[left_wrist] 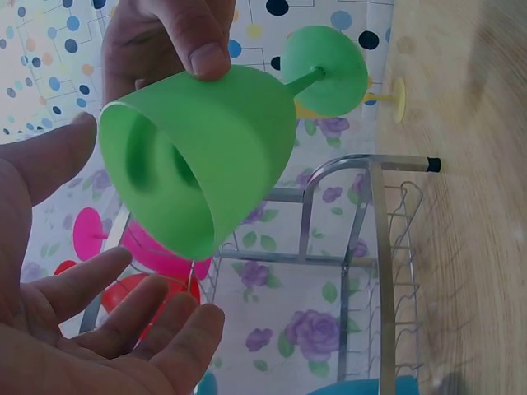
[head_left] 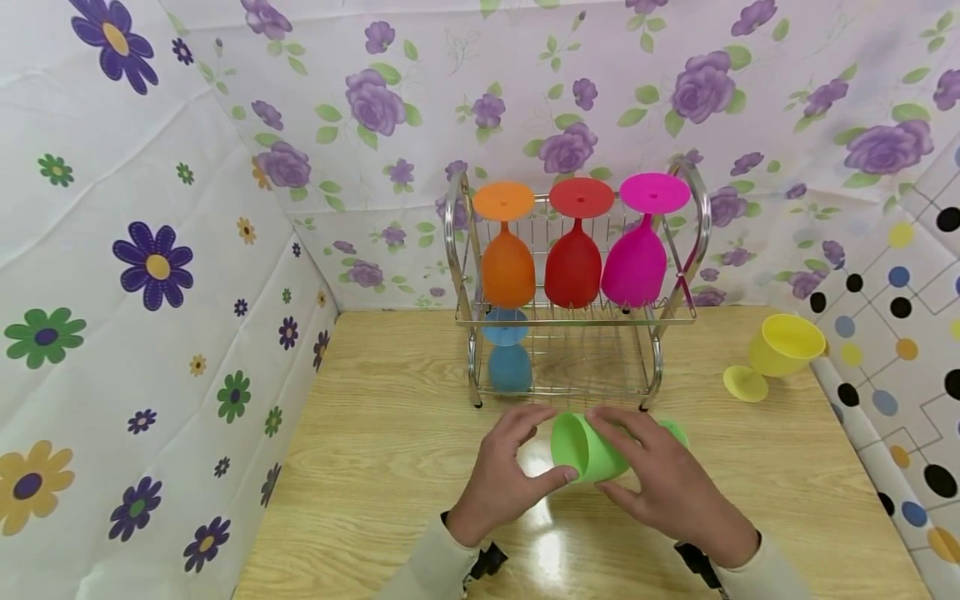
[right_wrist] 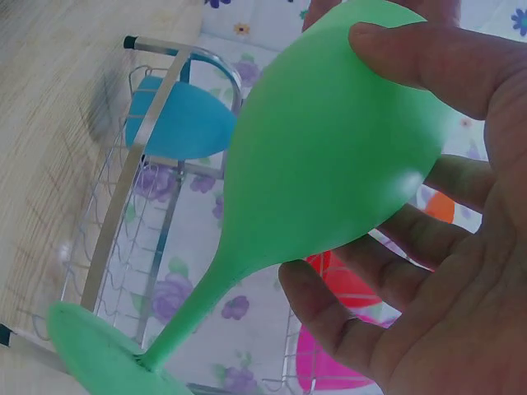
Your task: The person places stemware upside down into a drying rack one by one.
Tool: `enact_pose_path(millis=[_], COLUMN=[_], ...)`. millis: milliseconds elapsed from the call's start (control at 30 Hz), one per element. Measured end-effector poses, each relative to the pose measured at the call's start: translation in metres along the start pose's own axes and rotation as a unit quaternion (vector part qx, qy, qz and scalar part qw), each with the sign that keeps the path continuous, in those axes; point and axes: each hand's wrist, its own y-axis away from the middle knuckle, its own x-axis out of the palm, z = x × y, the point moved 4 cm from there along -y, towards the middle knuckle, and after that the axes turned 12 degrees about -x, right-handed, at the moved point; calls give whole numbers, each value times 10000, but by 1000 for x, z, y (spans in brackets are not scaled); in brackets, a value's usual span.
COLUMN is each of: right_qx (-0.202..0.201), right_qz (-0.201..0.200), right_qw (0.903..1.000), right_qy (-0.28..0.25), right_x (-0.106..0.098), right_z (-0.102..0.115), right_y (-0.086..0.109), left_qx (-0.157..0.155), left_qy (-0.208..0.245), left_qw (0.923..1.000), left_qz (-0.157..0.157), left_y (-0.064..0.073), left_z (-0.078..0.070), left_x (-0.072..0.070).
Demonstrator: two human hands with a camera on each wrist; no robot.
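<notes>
A green plastic goblet (head_left: 609, 454) is held on its side above the table, its mouth toward the left and its foot toward the right. My right hand (head_left: 667, 479) grips it around the bowl, with the thumb and fingers on opposite sides in the right wrist view. Beside the mouth is my left hand (head_left: 510, 467), its fingers spread and gently bent, the thumb tip right at the rim. In the left wrist view, nothing lies in the left palm, and the goblet's stem and round foot (left_wrist: 325, 72) point away from it.
Behind the hands stands a two-tier metal rack (head_left: 573, 321). Its upper tier carries upside-down orange (head_left: 508, 267), red (head_left: 573, 267) and magenta (head_left: 636, 262) goblets; a blue goblet (head_left: 510, 367) is upside down below. A yellow goblet (head_left: 786, 343) stands at the table's right. Patterned cloth walls surround the table.
</notes>
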Motion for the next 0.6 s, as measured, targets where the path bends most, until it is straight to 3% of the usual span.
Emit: enact_pose_path(millis=[267,467,600], right_qx=[-300,-396,-457], right_qz=[156,162,137], right_qw=[9991,9986,9983], right_qy=[259,303,321], right_x=[4,5,5], right_z=[8,12,14], right_y=[-6,-8,-8], left_qx=[29,-48,-107], left_qy=[-78,374,586], left_qw=[9998,9979,9966], left_qz=[189,519,571], left_y=[2,5,6], left_z=[1,3,4], left_x=[6,11,12])
